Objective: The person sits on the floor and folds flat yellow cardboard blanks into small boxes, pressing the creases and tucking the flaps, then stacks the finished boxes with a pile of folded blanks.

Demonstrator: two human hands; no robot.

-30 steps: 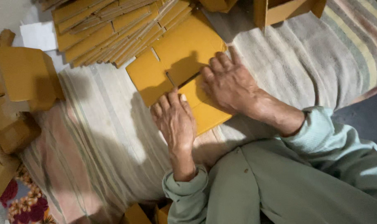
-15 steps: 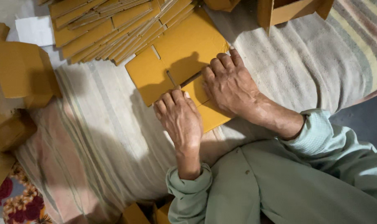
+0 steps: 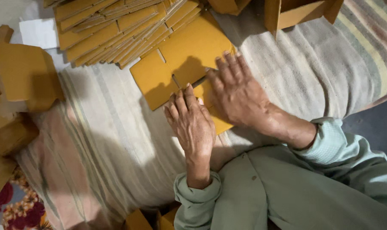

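— Hands first: where are they?

— Both lie palm down on a flat yellow cardboard blank [image 3: 189, 59] spread on a striped cloth [image 3: 312, 72]. The left hand [image 3: 192, 123] presses the blank's near edge, its fingers [image 3: 180, 102] straight and close together, nothing gripped between them. The right hand [image 3: 238, 91] sits just beside it, touching the card further in, its fingers [image 3: 229, 66] slightly fanned and flat, also clamped on nothing.

— And the blank, relative to those fingers?

— It runs out beyond the fingertips of both hands and off to the left of the left hand's fingers, where a square flap lies. A corner of it shows beneath the left palm, on the wrist side. A slit in the card opens between the two hands.

— What lies past the fingertips?

— A fanned stack of flat blanks [image 3: 117, 30] of the same yellow, its near edge overlapping the far end of the pressed card. Further beyond the right fingers stands an open cardboard box [image 3: 299, 15].

— To the left of the left fingers?

— Well apart, a pile of folded yellow boxes [image 3: 19, 85] at the cloth's edge, and a white sheet of paper [image 3: 38, 33] above them.

— Behind the wrists?

— Pale green sleeves [image 3: 329, 145] and clothing of the same colour.
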